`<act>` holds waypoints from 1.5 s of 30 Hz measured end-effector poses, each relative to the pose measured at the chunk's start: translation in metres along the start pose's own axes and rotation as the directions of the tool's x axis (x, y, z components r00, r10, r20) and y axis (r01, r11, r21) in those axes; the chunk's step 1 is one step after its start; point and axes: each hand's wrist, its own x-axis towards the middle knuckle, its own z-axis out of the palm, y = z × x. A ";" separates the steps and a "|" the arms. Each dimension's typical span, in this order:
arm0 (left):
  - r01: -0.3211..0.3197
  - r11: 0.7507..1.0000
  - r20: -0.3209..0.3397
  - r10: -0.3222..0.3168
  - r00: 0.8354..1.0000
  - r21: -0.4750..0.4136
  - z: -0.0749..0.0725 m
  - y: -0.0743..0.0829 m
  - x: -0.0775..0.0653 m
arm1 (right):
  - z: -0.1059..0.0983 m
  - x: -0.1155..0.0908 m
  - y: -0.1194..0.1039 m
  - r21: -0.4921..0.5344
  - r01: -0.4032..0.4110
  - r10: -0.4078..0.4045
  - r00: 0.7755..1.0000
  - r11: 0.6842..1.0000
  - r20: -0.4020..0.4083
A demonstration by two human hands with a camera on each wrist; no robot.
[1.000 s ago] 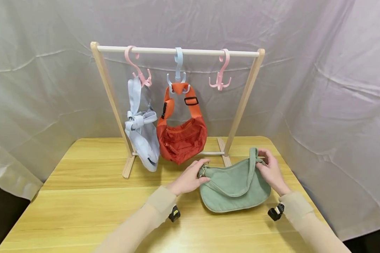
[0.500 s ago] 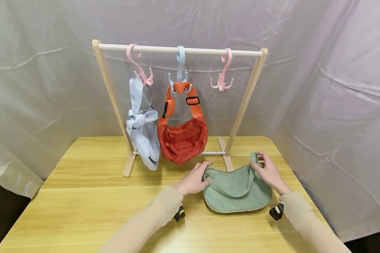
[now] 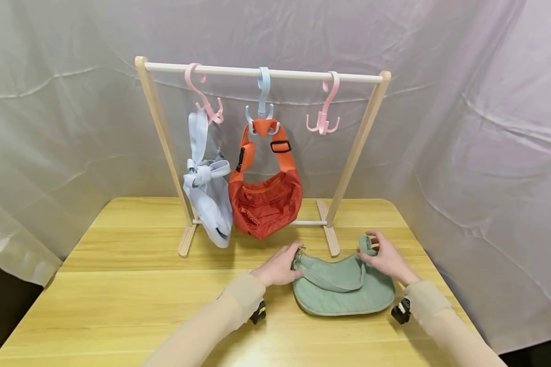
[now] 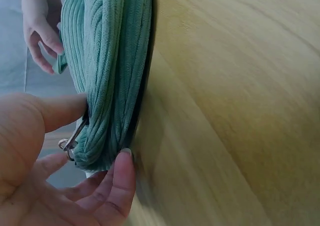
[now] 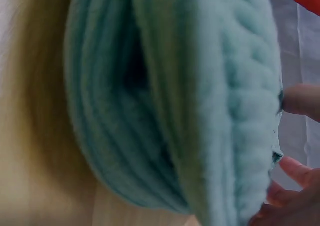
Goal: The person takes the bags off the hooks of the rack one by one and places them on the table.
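Observation:
A green corduroy handbag (image 3: 340, 300) rests on the wooden table at the right, its strap (image 3: 337, 285) drooping across the front. My left hand (image 3: 282, 265) grips the bag's left corner beside a metal ring (image 4: 72, 141). In the left wrist view the thumb lies on one side of the corduroy and the fingertips (image 4: 125, 166) on the other. At the opposite corner my right hand (image 3: 387, 260) holds the strap's raised end between thumb and fingers. The bag (image 5: 235, 96) fills most of the right wrist view and hides part of that hand.
Behind the bag stands a wooden rack with a white rail (image 3: 294, 74). A light-blue bag (image 3: 211, 204) hangs at left from a pink hook (image 3: 206, 104), a red-orange bag (image 3: 266, 204) from the blue hook (image 3: 264, 92). A bare pink hook (image 3: 323, 117) hangs at right.
The green handbag has come slightly right and its upper edge has sunk lower. The right hand and the strap's raised end have moved down; the left hand has shifted a little right and down.

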 end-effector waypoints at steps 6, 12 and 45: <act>0.052 0.998 0.031 -0.051 0.998 -0.030 0.003 -0.003 0.000 | 0.001 -0.001 0.005 -0.032 0.017 -0.017 1.000 0.999 0.007; 0.112 0.989 0.054 -0.107 0.993 -0.096 0.000 -0.003 -0.002 | -0.003 -0.002 0.003 -0.074 -0.080 0.084 0.995 0.994 0.058; 0.119 0.993 0.207 -0.114 0.972 -0.012 0.006 0.011 0.004 | -0.028 -0.009 0.013 -0.226 -0.197 0.247 0.944 0.954 0.220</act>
